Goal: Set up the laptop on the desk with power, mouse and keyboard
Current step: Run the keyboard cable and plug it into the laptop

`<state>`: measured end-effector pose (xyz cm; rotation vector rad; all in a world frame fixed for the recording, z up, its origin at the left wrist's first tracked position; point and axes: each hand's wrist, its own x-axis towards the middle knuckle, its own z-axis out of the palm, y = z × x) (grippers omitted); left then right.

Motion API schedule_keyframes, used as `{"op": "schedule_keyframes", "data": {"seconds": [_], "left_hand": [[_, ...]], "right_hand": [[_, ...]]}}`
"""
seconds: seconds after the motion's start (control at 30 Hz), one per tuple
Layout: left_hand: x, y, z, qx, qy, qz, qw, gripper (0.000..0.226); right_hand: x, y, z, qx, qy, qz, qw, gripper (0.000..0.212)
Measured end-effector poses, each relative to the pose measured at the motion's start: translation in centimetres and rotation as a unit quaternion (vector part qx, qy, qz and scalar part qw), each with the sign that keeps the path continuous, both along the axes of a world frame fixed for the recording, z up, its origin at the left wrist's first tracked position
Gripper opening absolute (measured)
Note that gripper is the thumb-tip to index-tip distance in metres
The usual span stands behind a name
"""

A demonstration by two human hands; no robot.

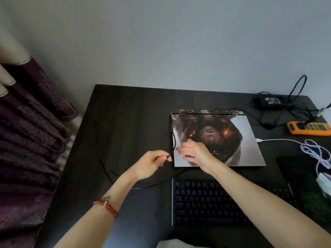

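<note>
A closed laptop [232, 140] with a picture skin on its lid lies on the dark desk [129, 113]. A thin black cable [173, 140] runs down from the laptop's left edge. My left hand [152, 164] pinches this cable just left of the laptop's front corner. My right hand [192, 152] rests on the lid near that corner, fingers loosely spread. A black keyboard [206, 203] lies in front of the laptop, partly under my right forearm. A black power brick [268, 101] with tangled leads sits at the back right.
An orange power strip [309, 128] lies at the right edge. A white coiled cable [315, 154] and a white plug [324, 183] lie on a dark mouse pad [295, 169]. Purple curtains [30, 140] hang left of the desk. A grey wall stands behind.
</note>
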<state>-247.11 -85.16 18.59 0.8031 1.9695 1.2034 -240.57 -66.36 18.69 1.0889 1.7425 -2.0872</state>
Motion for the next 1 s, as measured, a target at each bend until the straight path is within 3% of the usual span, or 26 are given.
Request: {"op": "schedule_keyframes", "data": {"seconds": [0.17,0.33,0.43,0.53,0.6,0.67,0.8,0.83,0.9,1.0], "left_hand": [[-0.2,-3.6,-1.4,-0.106,0.126,-0.067,0.984,0.021],[-2.2,-6.7,-3.0,-0.226,0.134,-0.029,0.964,0.023],[-2.9,-6.1,-3.4,-0.250,0.125,-0.007,0.960,0.022],[-3.0,-3.8,-3.2,-0.100,0.014,0.182,0.978,0.023],[-3.0,-1.6,-2.5,-0.024,-0.125,0.257,0.958,0.027],[-3.3,0.4,-2.3,0.009,-0.233,0.263,0.936,0.026],[-4.0,2.6,-2.7,0.123,-0.389,0.310,0.859,0.020],[-4.2,2.9,-3.1,0.131,-0.389,0.320,0.854,0.017],[-4.7,3.1,-4.2,0.082,-0.312,0.317,0.892,0.018],[-4.9,3.5,-6.6,-0.046,-0.146,0.259,0.954,0.026]], "right_hand": [[-4.3,-1.5,-0.9,-0.242,0.015,-0.102,0.965,0.026],[-5.0,-2.6,-1.4,-0.212,-0.010,-0.110,0.971,0.024],[-3.8,-3.5,-1.5,-0.082,0.016,-0.020,0.996,0.018],[-2.0,-4.5,-2.0,0.104,0.045,0.141,0.983,0.013],[-0.9,-5.0,-2.5,0.154,0.065,0.226,0.960,0.015],[-0.2,-5.4,-3.0,0.164,0.068,0.286,0.942,0.015],[0.1,-5.4,-3.6,0.178,0.049,0.325,0.928,0.018],[0.0,-5.1,-3.7,0.181,0.043,0.328,0.926,0.021],[-0.2,-4.0,-3.8,0.219,0.039,0.316,0.922,0.027],[-0.5,-1.6,-4.4,0.401,0.068,0.267,0.874,0.025]]}}
